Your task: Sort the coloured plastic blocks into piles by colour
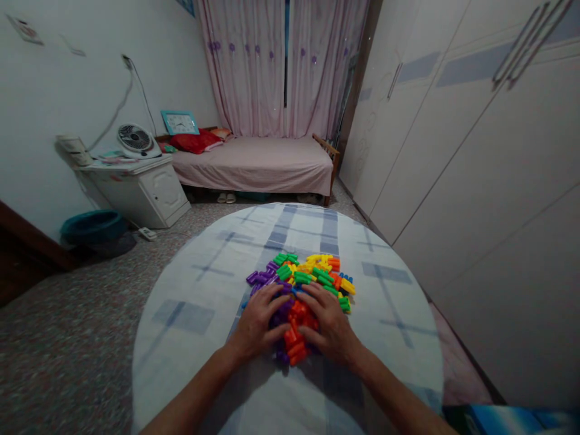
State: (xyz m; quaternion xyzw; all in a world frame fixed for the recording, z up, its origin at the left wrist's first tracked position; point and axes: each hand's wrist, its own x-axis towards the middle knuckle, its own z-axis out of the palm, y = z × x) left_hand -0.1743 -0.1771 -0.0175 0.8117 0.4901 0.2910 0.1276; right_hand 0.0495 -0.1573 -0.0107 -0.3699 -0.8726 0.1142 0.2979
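A heap of colourful plastic building pieces [303, 278] in purple, green, yellow, orange, red and blue lies on a round table [181, 356] covered with a checked cloth. My left hand [259, 320] rests on the heap's left side, fingers spread over purple pieces [281, 314]. On the other side my right hand [330, 320] lies with its fingers apart, touching red-orange pieces [296, 329] between the two hands. Neither hand is closed around a piece. Some pieces under the palms and fingers are hidden.
Beyond the table stands a bed [258, 160] with a pink cover. A white cabinet [154, 190] with a fan [137, 140] and a teal bin [95, 226] are at left. A tall wardrobe [453, 169] runs along the right. A blue box [512, 420] shows at bottom right.
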